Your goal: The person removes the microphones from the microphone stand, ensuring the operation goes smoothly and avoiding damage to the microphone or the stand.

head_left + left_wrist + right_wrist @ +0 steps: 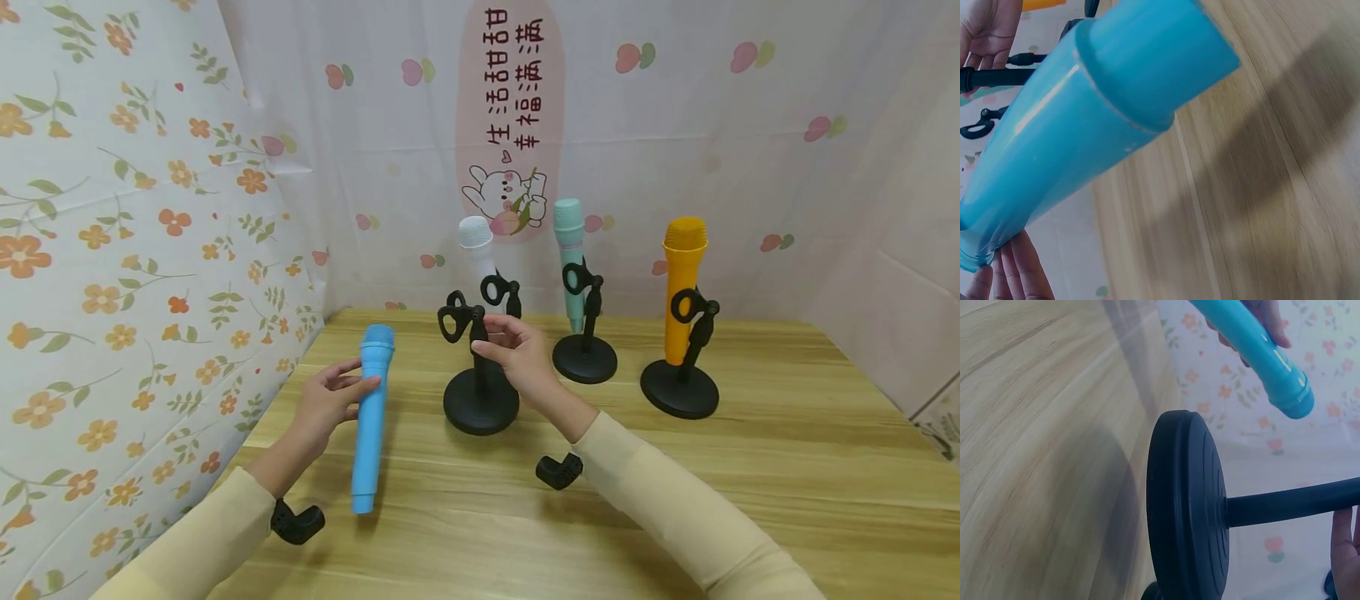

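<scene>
A blue microphone (370, 433) is held upright, tilted slightly, in my left hand (327, 404), the thumb and fingers gripping it below its head. Its lower end hangs above the table, casting a shadow in the left wrist view. With thumb and fingers, my right hand (525, 358) pinches the upper pole of a black microphone stand (481, 404). That stand's ring clip (454, 319) faces left and holds nothing. In the right wrist view its round base (1188, 506) appears raised off the tabletop, with a shadow beside it. A gap separates microphone and clip.
Behind the held stand, a white microphone (477, 242) sits by another black clip. To the right stand a mint green microphone (570, 250) and an orange microphone (681, 292), each in a black stand. The wooden table (465, 533) meets patterned cloth at the back and left.
</scene>
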Tool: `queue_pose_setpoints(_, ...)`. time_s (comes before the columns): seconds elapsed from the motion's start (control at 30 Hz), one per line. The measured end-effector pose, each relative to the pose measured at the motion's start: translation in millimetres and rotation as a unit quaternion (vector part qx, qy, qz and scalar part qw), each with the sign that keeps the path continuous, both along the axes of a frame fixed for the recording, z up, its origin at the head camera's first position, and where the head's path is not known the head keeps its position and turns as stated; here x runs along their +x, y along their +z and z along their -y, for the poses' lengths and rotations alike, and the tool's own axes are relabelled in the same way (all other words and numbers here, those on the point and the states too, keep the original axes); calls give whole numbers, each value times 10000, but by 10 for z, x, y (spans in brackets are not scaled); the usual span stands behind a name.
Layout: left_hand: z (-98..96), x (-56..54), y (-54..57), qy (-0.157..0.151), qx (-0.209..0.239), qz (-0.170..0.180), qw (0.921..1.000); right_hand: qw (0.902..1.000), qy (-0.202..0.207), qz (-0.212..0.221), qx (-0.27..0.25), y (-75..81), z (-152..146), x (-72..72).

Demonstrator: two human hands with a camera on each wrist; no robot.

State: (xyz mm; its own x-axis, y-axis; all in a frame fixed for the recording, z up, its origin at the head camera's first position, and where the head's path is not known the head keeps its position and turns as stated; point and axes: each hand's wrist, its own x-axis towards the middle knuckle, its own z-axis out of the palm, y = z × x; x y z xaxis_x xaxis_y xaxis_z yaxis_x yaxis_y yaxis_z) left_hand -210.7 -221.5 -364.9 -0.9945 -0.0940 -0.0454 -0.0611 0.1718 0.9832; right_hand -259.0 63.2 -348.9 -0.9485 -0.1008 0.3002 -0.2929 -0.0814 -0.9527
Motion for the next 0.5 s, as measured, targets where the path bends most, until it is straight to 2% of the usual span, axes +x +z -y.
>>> queue_pose_setpoints(0.5,345,65,29,-193,-689,310,9970,9997,214,97,-108,48,331,-115)
